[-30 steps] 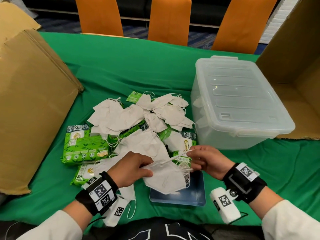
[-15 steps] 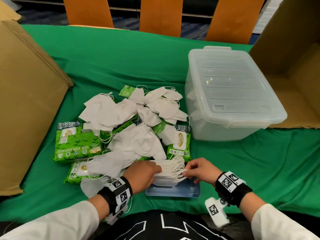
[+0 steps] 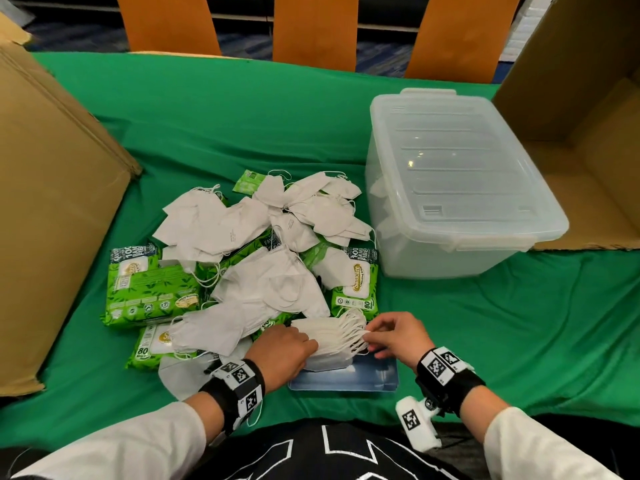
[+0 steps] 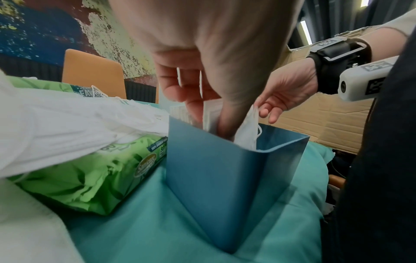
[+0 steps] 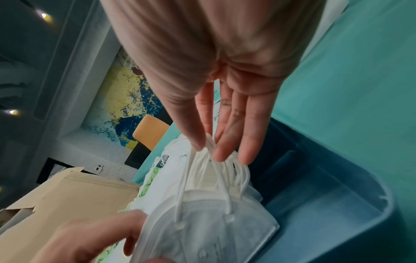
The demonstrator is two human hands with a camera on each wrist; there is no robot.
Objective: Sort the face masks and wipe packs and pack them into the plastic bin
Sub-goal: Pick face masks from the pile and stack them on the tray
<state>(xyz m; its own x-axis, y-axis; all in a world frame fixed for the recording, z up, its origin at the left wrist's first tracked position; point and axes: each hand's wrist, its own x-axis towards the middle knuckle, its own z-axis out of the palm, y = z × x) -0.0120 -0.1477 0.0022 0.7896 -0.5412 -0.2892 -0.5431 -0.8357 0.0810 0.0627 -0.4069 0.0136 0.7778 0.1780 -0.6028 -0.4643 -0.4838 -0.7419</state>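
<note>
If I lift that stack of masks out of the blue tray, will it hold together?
Probably not: the stack of masks is separate thin layers, apt to fan apart. The ear loops, pinched by the right hand, look limp and could snag. It likely weighs little.

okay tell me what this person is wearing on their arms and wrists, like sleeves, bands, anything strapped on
Both arms are in long white sleeves. The left hand and right hand are bare. Each wrist carries a black band topped with white plates printed with black square code markers. A small white camera housing with its own code marker hangs off the right band; a similar one hangs under the left wrist.
</note>
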